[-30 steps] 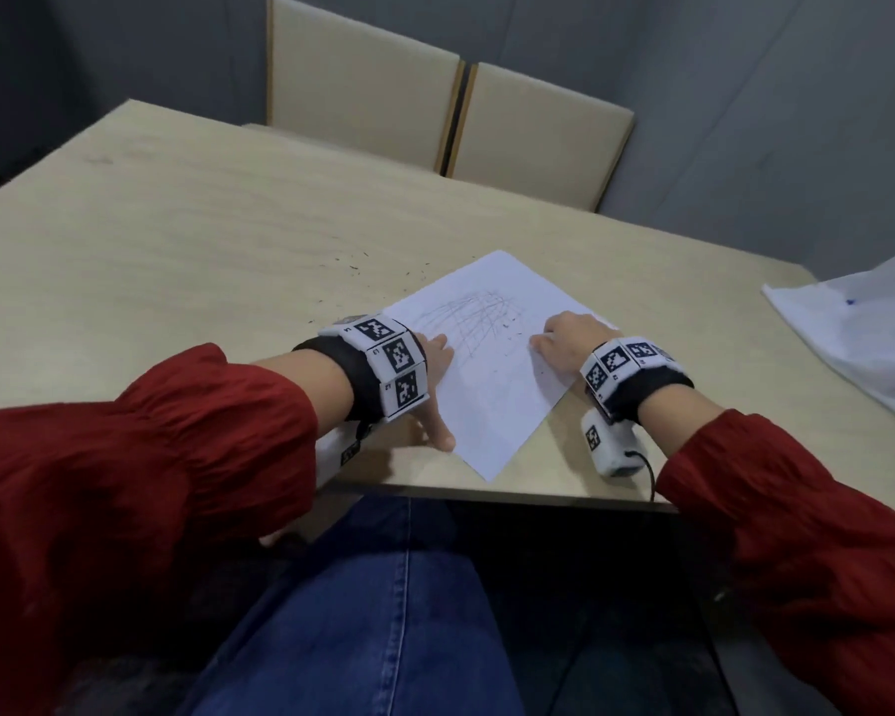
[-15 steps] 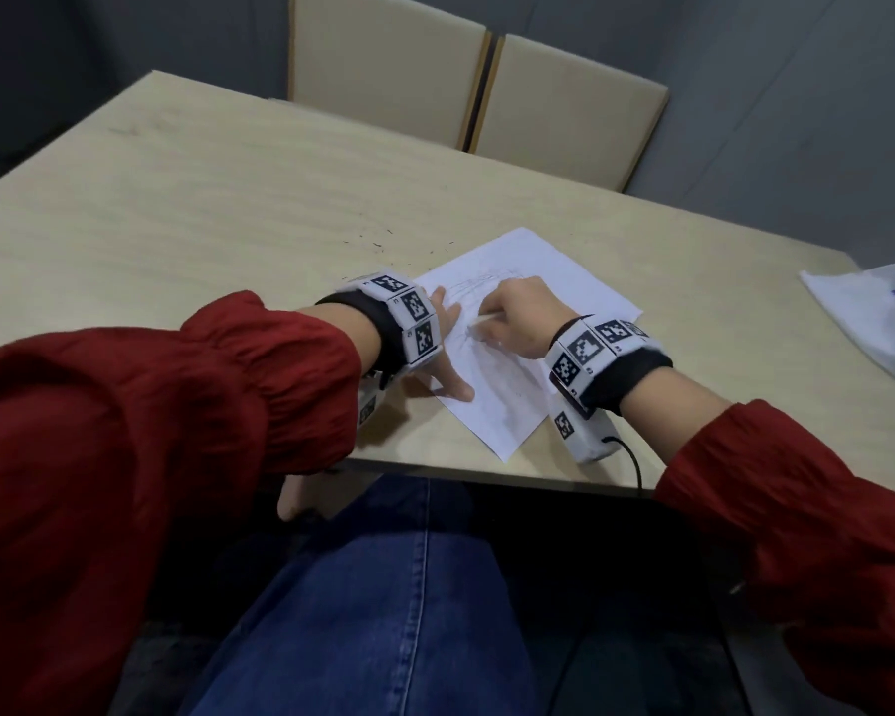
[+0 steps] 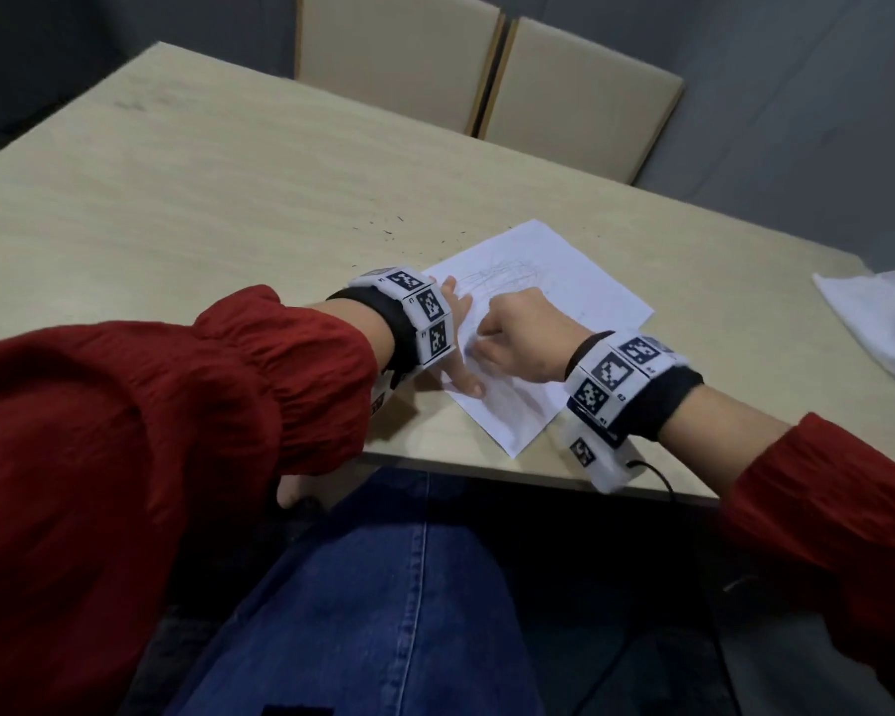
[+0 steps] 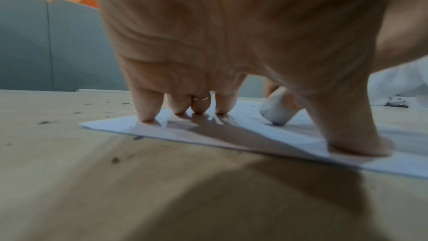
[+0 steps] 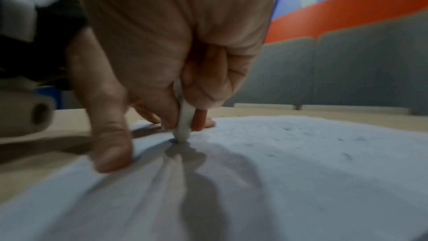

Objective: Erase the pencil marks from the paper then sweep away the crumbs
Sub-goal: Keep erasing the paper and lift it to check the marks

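Nearer now, right hand (image 3: 520, 335) pinches eraser (image 5: 184, 125); left hand (image 3: 456, 348) spread on paper (image 3: 580, 297), crumbs (image 3: 388, 227) beyond.

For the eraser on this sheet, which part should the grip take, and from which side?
Take the white eraser by its upper half, from above, thumb one side and fingers the other, as the right hand does. It stands nearly upright with its lower tip on the paper, so that tip must stay free to rub.

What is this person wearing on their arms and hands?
Gathered red sleeves on both arms. Each wrist carries a black band with white blocks printed with black square markers. A black cable leaves the right unit. A thin ring sits on a left finger.
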